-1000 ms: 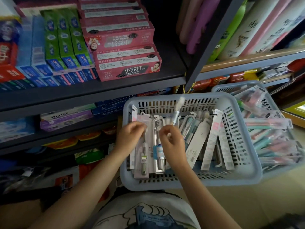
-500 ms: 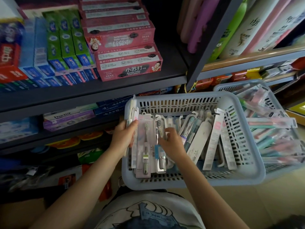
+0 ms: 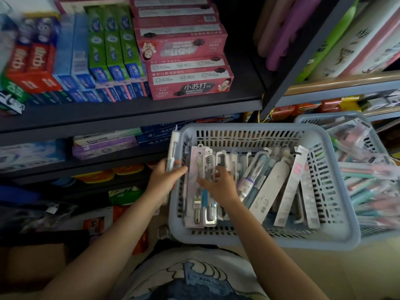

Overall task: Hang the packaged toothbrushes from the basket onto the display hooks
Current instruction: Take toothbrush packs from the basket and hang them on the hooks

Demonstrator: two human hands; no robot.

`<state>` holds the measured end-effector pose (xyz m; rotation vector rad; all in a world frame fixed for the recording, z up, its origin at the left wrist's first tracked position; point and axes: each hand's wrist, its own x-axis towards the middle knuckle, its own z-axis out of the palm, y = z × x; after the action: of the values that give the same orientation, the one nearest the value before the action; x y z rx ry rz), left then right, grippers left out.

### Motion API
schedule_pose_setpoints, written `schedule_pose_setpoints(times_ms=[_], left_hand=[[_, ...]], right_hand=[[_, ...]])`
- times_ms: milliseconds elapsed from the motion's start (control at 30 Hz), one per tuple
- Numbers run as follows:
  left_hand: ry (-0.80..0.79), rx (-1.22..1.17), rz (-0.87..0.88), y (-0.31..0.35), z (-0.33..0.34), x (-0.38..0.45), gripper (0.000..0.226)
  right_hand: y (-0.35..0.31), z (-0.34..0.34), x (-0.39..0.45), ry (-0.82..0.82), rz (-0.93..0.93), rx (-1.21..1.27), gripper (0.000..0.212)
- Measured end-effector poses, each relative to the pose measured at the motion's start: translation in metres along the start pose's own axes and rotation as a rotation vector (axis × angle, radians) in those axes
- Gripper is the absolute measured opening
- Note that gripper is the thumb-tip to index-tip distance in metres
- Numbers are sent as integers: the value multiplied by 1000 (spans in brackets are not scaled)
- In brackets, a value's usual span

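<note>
- Left hand (image 3: 165, 180) grips a slim packaged toothbrush (image 3: 173, 151), upright at the blue basket's (image 3: 249, 240) left rim.
- Right hand (image 3: 218, 184), fingers loosely spread, rests on toothbrush packs (image 3: 266, 189) inside.

Bare forearms, no sleeves in view; light T-shirt (image 3: 194, 276) with a blue printed graphic.

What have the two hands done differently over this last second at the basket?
The left hand has moved out from inside the basket to its left rim and now grips a slim toothbrush pack upright outside the wall. The right hand let go of the pack it held raised and now reaches, fingers spread, over the packs lying inside. The blue basket, the second basket behind it and the shelves stayed put.
</note>
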<state>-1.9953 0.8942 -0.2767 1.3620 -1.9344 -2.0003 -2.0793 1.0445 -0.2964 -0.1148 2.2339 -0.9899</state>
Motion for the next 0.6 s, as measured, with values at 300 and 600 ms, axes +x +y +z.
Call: schedule_pose_setpoints(times_ms=[300,600], left_hand=[[-68,6,18,0,-9,-5,20],[-278,-207,-50,-3,-6,-26,56]], right_hand=[[-15,4,-15,-94,-14,176,48],[-30,-10,-37,-92,-51,491,32]])
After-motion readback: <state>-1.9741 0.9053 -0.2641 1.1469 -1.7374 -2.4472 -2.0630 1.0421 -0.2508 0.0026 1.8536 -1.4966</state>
